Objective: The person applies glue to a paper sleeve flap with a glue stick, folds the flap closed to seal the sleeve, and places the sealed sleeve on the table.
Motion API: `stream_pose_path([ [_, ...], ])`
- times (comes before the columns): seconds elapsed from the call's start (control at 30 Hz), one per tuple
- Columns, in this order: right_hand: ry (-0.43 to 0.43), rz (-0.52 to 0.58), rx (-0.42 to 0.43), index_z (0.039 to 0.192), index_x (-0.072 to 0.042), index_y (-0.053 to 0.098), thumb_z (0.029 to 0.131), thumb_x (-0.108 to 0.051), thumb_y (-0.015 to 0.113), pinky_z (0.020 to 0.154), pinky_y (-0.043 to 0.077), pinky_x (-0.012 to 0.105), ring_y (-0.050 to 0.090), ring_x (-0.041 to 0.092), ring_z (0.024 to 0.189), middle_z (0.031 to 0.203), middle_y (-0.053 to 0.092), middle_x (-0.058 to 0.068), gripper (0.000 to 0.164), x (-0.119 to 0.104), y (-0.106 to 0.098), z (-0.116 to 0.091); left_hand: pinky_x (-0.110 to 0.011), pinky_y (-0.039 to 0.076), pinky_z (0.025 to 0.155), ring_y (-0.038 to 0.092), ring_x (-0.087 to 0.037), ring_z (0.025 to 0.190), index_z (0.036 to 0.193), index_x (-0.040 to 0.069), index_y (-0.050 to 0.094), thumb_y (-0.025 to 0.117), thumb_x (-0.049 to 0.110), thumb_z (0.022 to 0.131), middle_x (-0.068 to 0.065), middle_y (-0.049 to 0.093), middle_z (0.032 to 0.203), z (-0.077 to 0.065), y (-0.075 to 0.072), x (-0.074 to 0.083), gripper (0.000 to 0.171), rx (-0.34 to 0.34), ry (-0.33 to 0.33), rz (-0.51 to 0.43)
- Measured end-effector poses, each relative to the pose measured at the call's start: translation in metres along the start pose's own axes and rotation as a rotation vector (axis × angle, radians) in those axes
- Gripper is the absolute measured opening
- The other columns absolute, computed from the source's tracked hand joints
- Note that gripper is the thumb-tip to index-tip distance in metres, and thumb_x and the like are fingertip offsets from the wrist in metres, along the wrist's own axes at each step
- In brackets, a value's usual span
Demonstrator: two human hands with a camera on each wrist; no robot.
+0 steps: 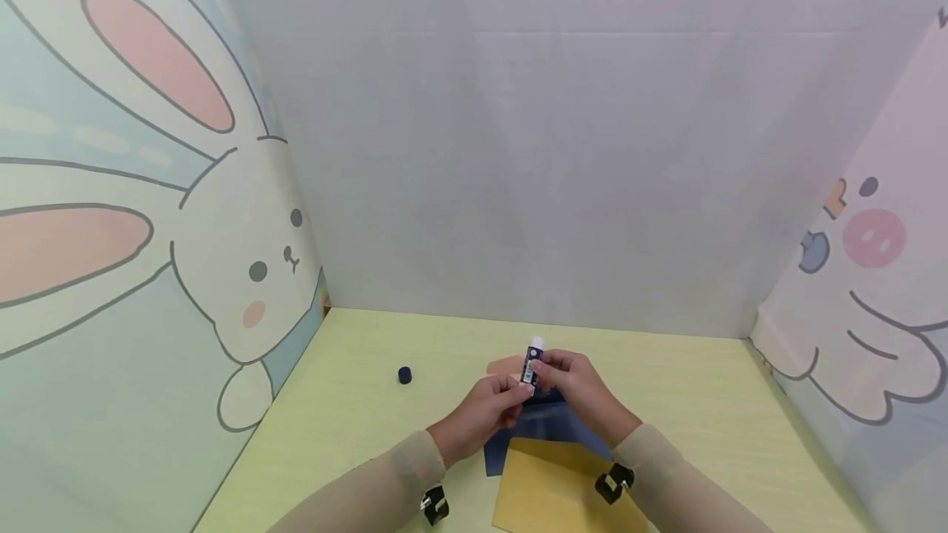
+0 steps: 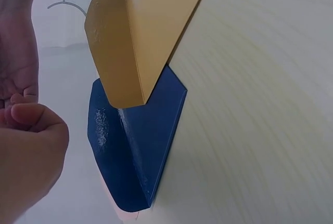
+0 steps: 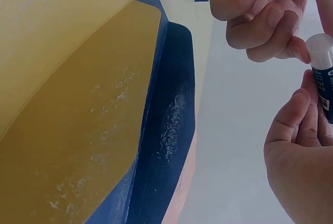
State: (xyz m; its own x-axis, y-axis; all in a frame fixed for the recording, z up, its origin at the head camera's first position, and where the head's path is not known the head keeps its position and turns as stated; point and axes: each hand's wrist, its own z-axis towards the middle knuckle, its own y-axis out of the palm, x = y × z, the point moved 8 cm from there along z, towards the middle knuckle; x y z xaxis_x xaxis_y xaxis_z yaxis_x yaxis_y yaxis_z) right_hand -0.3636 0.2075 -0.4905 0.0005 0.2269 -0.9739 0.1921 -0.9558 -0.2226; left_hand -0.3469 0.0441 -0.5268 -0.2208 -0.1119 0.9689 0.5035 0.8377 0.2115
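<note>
Both hands meet on a glue stick (image 1: 531, 364) with a dark label, its white tip pointing up and uncapped. My right hand (image 1: 581, 389) grips the labelled body between thumb and fingers. At the lower end, my left hand (image 1: 481, 414) pinches the white base (image 3: 318, 50) with thumb and fingertips. Below the hands lie overlapping envelopes: a yellow one (image 1: 555, 488) in front, a blue one (image 2: 156, 120) under it, and a pink one (image 1: 505, 365) behind. Whitish glue smears show on the yellow flap (image 3: 99, 135) and the blue flap (image 3: 174, 125).
A small dark blue cap (image 1: 404, 375) stands on the pale yellow table (image 1: 355, 418), left of the hands. A plain pale wall (image 1: 518, 146) rises behind the table, with cartoon-printed panels at both sides.
</note>
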Motion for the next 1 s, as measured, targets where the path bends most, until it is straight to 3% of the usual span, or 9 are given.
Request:
stream_pose_path([
  [0.27, -0.005, -0.014, -0.012, 0.128, 0.002, 0.078, 0.119, -0.030, 0.073, 0.098, 0.056, 0.042, 0.066, 0.027, 0.099, 0.098, 0.073, 0.003, 0.034, -0.001, 0.002, 0.000, -0.028, 0.044, 0.077, 0.052, -0.017, 0.084, 0.101, 0.014, 0.068, 0.076, 0.028, 0.118, 0.002, 0.059, 0.100, 0.001, -0.004, -0.001, 0.023, 0.035, 0.015, 0.030],
  [0.47, -0.011, -0.021, -0.016, 0.127, 0.003, 0.078, 0.119, -0.029, 0.073, 0.097, 0.056, 0.039, 0.066, 0.025, 0.098, 0.098, 0.073, 0.002, 0.034, -0.002, 0.005, -0.001, -0.030, 0.043, 0.076, 0.053, -0.018, 0.083, 0.096, 0.015, 0.067, 0.081, 0.029, 0.114, 0.003, 0.059, 0.094, 0.000, -0.007, -0.002, 0.027, 0.079, 0.023, 0.074],
  [0.7, 0.001, -0.042, -0.021, 0.128, 0.002, 0.078, 0.118, -0.030, 0.074, 0.097, 0.056, 0.040, 0.066, 0.023, 0.098, 0.100, 0.075, 0.001, 0.034, -0.001, 0.007, -0.002, -0.031, 0.043, 0.075, 0.053, -0.018, 0.081, 0.093, 0.015, 0.064, 0.085, 0.027, 0.111, 0.002, 0.071, 0.105, -0.001, -0.009, -0.003, 0.030, 0.117, 0.033, 0.115],
  [1.0, 0.004, -0.044, -0.017, 0.130, 0.001, 0.078, 0.118, -0.029, 0.075, 0.101, 0.055, 0.043, 0.067, 0.023, 0.099, 0.103, 0.077, 0.001, 0.032, -0.002, 0.008, -0.002, -0.033, 0.044, 0.075, 0.054, -0.019, 0.080, 0.095, 0.014, 0.065, 0.086, 0.026, 0.110, 0.002, 0.076, 0.109, -0.001, -0.011, -0.002, 0.028, 0.145, 0.039, 0.153],
])
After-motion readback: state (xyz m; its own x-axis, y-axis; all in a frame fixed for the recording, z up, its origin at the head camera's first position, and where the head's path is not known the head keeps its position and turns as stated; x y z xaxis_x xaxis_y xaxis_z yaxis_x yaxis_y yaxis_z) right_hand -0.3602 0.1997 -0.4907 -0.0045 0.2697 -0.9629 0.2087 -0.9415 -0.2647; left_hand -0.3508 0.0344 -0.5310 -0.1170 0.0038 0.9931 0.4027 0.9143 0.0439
